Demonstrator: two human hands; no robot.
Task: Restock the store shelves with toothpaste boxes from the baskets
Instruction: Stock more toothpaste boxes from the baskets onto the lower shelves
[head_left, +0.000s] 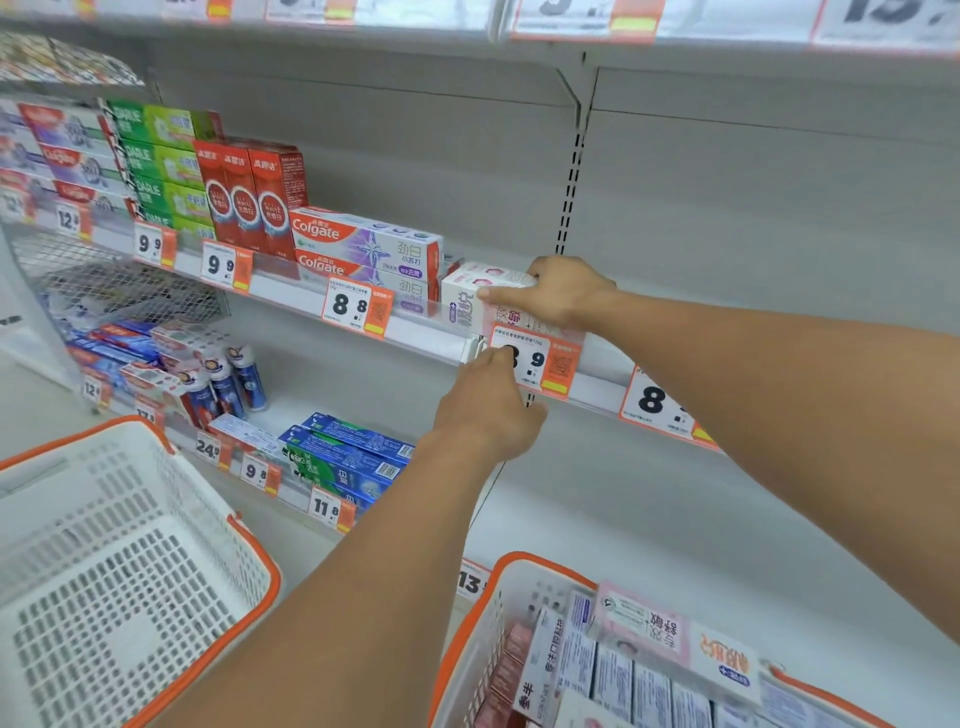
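**Pink box at the shelf edge**

Your right hand (563, 296) fingers (506, 295) clasp the pink box (470, 299) on the shelf (426, 332), just beside the Colgate boxes (363, 244). Just below, your left hand (488, 410) touches the price tag (540, 364); its grip can't be made out. Nearer you, the right basket (498, 597) holds more boxes; the left basket (130, 519) shows bare mesh.

The scene is brightly and evenly lit, with soft white light that seems to come from above. Shadows are faint: a pale grey band lies under the upper shelf (727, 57), and the forearms cast almost none. The clear strip along the shelf edge (291, 283) shows a mild sheen. Wide-angle distortion bends the shelves into slanting curves toward the corners. The price tags (584, 21) at the top edge are smeared and unreadable, and the boxes (67, 156) at far left look soft.
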